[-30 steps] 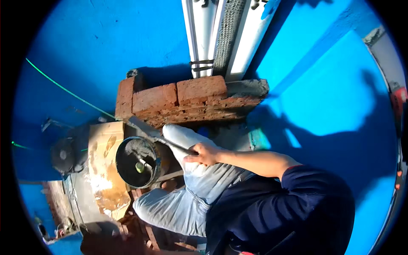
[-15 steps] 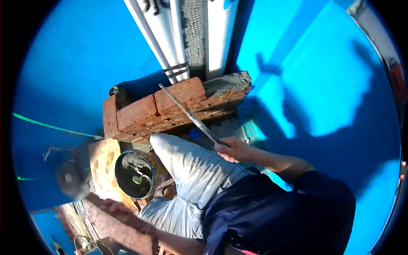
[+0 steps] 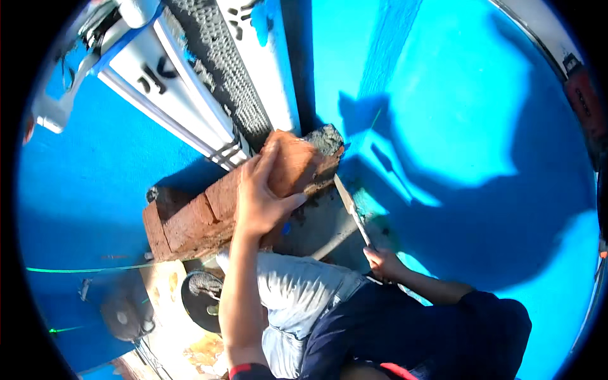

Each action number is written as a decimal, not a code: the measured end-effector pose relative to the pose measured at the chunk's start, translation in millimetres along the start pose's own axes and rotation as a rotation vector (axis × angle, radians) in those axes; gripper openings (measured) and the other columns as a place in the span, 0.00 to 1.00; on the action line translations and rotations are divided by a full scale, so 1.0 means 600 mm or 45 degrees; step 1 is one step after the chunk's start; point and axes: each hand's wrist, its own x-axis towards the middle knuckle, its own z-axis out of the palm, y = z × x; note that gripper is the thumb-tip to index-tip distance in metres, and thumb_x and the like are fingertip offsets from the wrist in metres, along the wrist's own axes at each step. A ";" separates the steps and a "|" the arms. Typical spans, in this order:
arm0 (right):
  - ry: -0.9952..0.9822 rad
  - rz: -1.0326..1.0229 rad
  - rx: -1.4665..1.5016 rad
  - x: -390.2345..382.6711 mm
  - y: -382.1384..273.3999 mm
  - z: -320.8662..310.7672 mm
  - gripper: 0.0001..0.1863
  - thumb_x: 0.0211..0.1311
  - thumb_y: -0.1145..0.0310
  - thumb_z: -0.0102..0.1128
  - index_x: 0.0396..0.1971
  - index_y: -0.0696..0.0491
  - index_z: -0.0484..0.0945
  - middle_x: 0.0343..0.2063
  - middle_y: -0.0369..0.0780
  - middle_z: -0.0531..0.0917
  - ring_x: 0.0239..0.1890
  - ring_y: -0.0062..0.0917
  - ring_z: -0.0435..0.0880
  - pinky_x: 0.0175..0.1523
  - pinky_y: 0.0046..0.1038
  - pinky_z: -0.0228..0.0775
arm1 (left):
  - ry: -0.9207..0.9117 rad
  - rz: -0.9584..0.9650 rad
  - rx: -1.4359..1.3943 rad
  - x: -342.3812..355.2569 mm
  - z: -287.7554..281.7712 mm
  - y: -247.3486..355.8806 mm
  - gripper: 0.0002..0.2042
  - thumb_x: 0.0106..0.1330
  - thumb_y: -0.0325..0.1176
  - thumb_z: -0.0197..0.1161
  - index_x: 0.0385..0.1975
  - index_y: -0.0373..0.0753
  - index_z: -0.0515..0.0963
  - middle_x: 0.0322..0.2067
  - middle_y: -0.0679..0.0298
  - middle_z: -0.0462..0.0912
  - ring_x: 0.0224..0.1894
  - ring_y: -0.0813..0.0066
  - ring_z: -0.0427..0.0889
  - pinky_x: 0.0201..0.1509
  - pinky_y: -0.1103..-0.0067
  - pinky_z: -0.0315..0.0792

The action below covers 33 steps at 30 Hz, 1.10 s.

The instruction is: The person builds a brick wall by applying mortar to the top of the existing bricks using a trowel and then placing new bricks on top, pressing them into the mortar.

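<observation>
A reddish brick (image 3: 296,166) lies on the right part of the low brick wall (image 3: 190,221), next to a mortar-covered end (image 3: 326,138). My left hand (image 3: 261,199) grips this brick from above, fingers over its top and thumb along the near side. Lower right, my right hand (image 3: 383,263) is closed round the handle of a narrow-bladed trowel (image 3: 344,195). The trowel's blade points up toward the wall's right end; whether it touches the wall I cannot tell. Part of the brick is hidden under my left hand.
White pipes (image 3: 263,57) with grey mesh (image 3: 221,69) between them rise behind the wall. A mortar bucket (image 3: 184,299) stands beside my knee, partly behind my left forearm. A green string (image 3: 101,270) runs in from the left. Blue surfaces (image 3: 443,82) surround the work.
My left hand has come up from the lower left with a brick and is now at the wall top. My right hand has moved down and right, lowering the trowel. The view has shifted.
</observation>
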 end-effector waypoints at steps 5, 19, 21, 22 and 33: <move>0.084 0.025 0.269 -0.046 -0.005 -0.003 0.22 0.69 0.48 0.52 0.21 0.47 0.65 0.10 0.30 0.61 0.08 0.17 0.58 0.15 0.24 0.48 | -0.371 0.018 0.753 0.155 0.120 -0.020 0.52 0.38 0.49 0.78 0.70 0.62 0.57 0.59 0.51 0.64 0.61 0.50 0.64 0.65 0.58 0.60; 0.130 0.189 0.439 -0.023 0.011 -0.022 0.23 0.66 0.43 0.56 0.21 0.46 0.67 0.13 0.30 0.64 0.13 0.19 0.63 0.22 0.30 0.56 | -0.531 0.025 0.825 0.246 0.233 -0.137 0.54 0.37 0.50 0.79 0.70 0.65 0.56 0.64 0.48 0.59 0.66 0.47 0.59 0.67 0.55 0.57; 0.126 0.279 0.383 -0.024 0.001 -0.019 0.24 0.67 0.42 0.53 0.21 0.47 0.68 0.13 0.31 0.64 0.13 0.20 0.64 0.22 0.30 0.56 | -0.481 0.054 0.763 0.243 0.242 -0.150 0.53 0.37 0.49 0.80 0.70 0.65 0.57 0.64 0.49 0.59 0.65 0.47 0.60 0.67 0.55 0.56; 0.119 0.291 0.389 -0.020 0.004 -0.017 0.24 0.67 0.42 0.53 0.21 0.47 0.68 0.13 0.31 0.64 0.13 0.20 0.64 0.22 0.30 0.56 | -0.495 0.048 0.766 0.240 0.247 -0.155 0.53 0.37 0.49 0.80 0.70 0.65 0.57 0.64 0.49 0.59 0.65 0.47 0.60 0.67 0.55 0.56; 0.148 0.134 0.174 -0.022 -0.032 -0.036 0.25 0.67 0.40 0.50 0.22 0.47 0.67 0.12 0.32 0.66 0.11 0.19 0.64 0.17 0.28 0.54 | -0.568 0.084 0.680 0.242 0.243 -0.145 0.53 0.42 0.56 0.78 0.71 0.64 0.53 0.70 0.52 0.51 0.70 0.47 0.51 0.72 0.53 0.47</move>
